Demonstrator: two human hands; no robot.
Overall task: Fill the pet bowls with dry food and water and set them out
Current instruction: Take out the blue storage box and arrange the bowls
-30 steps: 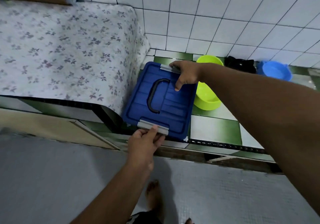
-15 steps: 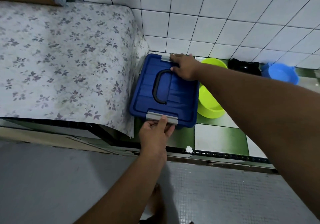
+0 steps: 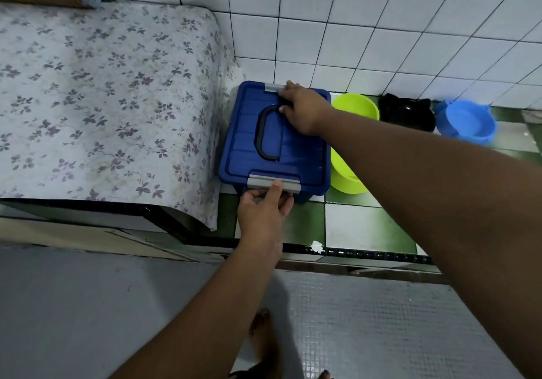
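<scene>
Blue storage box (image 3: pixel 274 141), rigid plastic, likely heavy with food; left hand (image 3: pixel 262 216) pinching near grey latch (image 3: pixel 274 182), right hand (image 3: pixel 305 109) resting open on lid beside far latch (image 3: pixel 274 87).

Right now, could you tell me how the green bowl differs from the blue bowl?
The green bowl touches the blue storage box; the blue bowl stands farthest from it. The green bowl is partly hidden by the right arm; the blue bowl shows whole. Both look empty and sit along the tiled wall.

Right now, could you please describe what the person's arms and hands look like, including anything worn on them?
Both arms are bare as far as the view shows: no sleeves, gloves, watch or bracelets. The left hand and right hand show no rings on the visible fingers.
</scene>
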